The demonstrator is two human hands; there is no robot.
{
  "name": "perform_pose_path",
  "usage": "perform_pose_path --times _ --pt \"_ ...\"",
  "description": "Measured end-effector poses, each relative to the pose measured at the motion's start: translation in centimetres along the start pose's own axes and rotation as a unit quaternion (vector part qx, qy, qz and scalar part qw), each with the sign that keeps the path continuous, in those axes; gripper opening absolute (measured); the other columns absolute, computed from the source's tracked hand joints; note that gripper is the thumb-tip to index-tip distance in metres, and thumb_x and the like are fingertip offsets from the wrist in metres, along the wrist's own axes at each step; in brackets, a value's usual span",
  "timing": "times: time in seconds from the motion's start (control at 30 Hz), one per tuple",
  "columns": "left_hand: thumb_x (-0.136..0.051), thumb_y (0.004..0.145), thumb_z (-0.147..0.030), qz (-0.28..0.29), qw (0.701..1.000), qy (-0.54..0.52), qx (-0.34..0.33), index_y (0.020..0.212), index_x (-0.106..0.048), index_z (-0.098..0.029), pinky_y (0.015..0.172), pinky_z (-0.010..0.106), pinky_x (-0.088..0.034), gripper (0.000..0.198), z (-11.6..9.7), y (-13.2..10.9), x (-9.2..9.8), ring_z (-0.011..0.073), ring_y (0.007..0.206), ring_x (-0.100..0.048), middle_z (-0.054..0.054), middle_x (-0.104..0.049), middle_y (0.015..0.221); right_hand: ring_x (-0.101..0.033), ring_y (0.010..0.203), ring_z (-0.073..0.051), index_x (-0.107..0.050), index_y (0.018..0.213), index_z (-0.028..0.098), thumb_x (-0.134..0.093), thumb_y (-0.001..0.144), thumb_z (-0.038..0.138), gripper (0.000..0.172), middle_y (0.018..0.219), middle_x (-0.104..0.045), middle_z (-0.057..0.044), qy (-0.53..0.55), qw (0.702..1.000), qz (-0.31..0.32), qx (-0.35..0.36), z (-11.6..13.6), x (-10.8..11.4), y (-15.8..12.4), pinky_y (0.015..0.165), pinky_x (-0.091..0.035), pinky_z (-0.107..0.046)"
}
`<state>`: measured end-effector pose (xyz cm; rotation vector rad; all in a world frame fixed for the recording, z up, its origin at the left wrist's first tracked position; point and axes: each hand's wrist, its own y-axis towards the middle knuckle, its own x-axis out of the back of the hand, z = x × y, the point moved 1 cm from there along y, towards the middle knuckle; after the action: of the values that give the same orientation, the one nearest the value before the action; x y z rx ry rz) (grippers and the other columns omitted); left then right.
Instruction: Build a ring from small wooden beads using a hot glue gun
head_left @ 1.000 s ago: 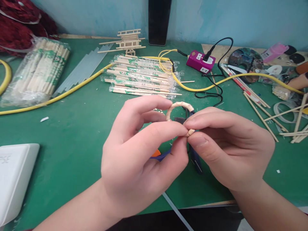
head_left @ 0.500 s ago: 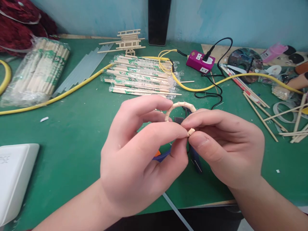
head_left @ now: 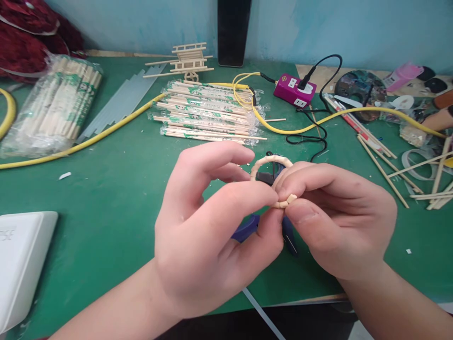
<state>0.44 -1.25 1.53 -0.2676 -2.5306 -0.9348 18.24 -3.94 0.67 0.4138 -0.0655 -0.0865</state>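
A small ring of pale wound wood strip (head_left: 271,161) sits between my two hands above the green mat. My left hand (head_left: 208,231) pinches its lower part between thumb and forefinger, and my right hand (head_left: 336,222) presses the same spot from the other side. A short wooden end (head_left: 287,201) sticks out between the fingertips. Under the hands lies a tool with dark blue handles (head_left: 246,227), partly hidden, its black jaw (head_left: 264,178) showing through the ring.
Wrapped chopstick bundles (head_left: 207,113) and a bagged bundle (head_left: 53,104) lie behind, with glue sticks (head_left: 120,101) and a yellow cable (head_left: 92,132). A magenta power socket (head_left: 293,89) stands back right. Loose sticks (head_left: 385,170) lie right, a white box (head_left: 24,264) left.
The ring has shifted slightly right and turned between my fingers, and both hands moved with it. The orange bit under my left hand no longer shows.
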Motion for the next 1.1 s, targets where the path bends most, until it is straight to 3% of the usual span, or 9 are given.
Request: perform_pose_path --times 0.1,0.17,0.4,0.53,0.67,0.8,0.9,1.0,1.1 --pt "-0.083 0.093 -0.021 -0.015 1.0 -0.01 -0.021 0.105 -0.067 -0.03 0.085 0.046 -0.072 0.022 -0.1 0.0 0.0 0.0246 0.104 -0.074 0.007 -0.064 0.127 -0.069 0.064 -0.02 -0.081 0.089 0.028 -0.075 0.097 0.017 0.015 0.075 -0.076 -0.002 -0.01 1.0 -0.015 -0.003 0.0 -0.1 0.0 0.058 -0.06 -0.036" --pt "-0.083 0.094 -0.02 0.007 1.0 0.007 0.019 0.105 -0.066 -0.032 0.089 0.05 -0.071 0.023 -0.2 0.0 0.0 0.0271 0.108 -0.073 0.007 -0.064 0.131 -0.069 0.063 -0.02 -0.081 0.088 0.028 -0.076 0.097 0.018 0.015 0.074 -0.076 -0.002 -0.009 1.0 -0.018 -0.004 0.0 -0.2 -0.1 0.057 -0.059 -0.037" --pt "-0.081 0.098 -0.022 0.005 1.0 0.013 0.011 0.106 -0.069 -0.031 0.094 0.049 -0.071 0.017 -0.2 -0.3 0.1 0.0261 0.113 -0.069 0.006 -0.063 0.132 -0.071 0.065 -0.018 -0.083 0.091 0.024 -0.074 0.092 0.008 0.018 0.076 -0.077 -0.002 0.025 1.0 -0.003 -0.019 0.2 0.0 0.0 0.058 -0.061 -0.033" --pt "-0.076 0.104 -0.027 0.012 1.0 0.024 0.015 0.11 -0.071 -0.032 0.095 0.048 -0.07 0.01 -0.1 -0.5 0.2 0.0249 0.115 -0.068 0.006 -0.062 0.134 -0.075 0.074 -0.021 -0.085 0.098 0.023 -0.076 0.1 0.019 0.01 0.084 -0.081 -0.005 0.066 0.997 0.021 -0.021 -0.3 0.3 -0.1 0.066 -0.065 -0.035" --pt "-0.079 0.101 -0.025 0.003 1.0 0.01 0.022 0.108 -0.073 -0.032 0.09 0.049 -0.07 0.012 -0.1 -0.6 0.2 0.0251 0.108 -0.07 0.006 -0.064 0.131 -0.072 0.074 -0.022 -0.086 0.1 0.024 -0.075 0.103 0.025 0.011 0.083 -0.078 -0.005 0.066 0.997 0.023 -0.029 -0.4 0.4 -0.4 0.065 -0.061 -0.038" --pt "-0.081 0.1 -0.024 -0.009 0.998 -0.025 0.053 0.107 -0.074 -0.031 0.088 0.047 -0.069 0.012 -0.2 -0.6 0.1 0.0259 0.107 -0.073 0.005 -0.069 0.127 -0.062 0.067 -0.021 -0.084 0.091 0.024 -0.074 0.097 0.015 0.015 0.076 -0.069 -0.004 0.003 0.996 -0.086 -0.009 0.0 0.4 -0.3 0.056 -0.049 -0.037" --pt "-0.077 0.103 -0.02 0.002 0.99 -0.094 0.103 0.104 -0.074 -0.028 0.085 0.043 -0.068 0.009 -0.3 -0.4 0.1 0.0234 0.099 -0.074 0.002 -0.076 0.105 -0.06 0.072 -0.02 -0.085 0.101 0.028 -0.081 0.087 0.013 0.021 0.091 -0.071 -0.004 -0.025 0.986 -0.164 0.0 0.1 0.5 0.2 0.061 -0.051 -0.036" --pt "-0.077 0.102 -0.014 0.012 0.964 -0.213 0.162 0.1 -0.076 -0.025 0.081 0.034 -0.066 0.011 0.0 0.1 0.1 0.0174 0.091 -0.073 0.0 -0.077 0.095 -0.067 0.08 -0.019 -0.084 0.115 0.029 -0.087 0.086 0.018 0.031 0.102 -0.077 -0.002 -0.026 0.996 -0.083 -0.033 -0.1 0.6 0.6 0.068 -0.06 -0.034" --pt "-0.078 0.102 -0.014 0.01 0.931 -0.306 0.2 0.101 -0.079 -0.023 0.081 0.027 -0.066 0.009 0.3 0.3 0.2 0.0145 0.092 -0.074 -0.001 -0.079 0.095 -0.069 0.071 -0.015 -0.083 0.1 0.026 -0.081 0.094 0.014 0.013 0.085 -0.077 0.001 -0.048 0.998 -0.015 -0.042 -0.1 0.6 0.4 0.063 -0.06 -0.028"
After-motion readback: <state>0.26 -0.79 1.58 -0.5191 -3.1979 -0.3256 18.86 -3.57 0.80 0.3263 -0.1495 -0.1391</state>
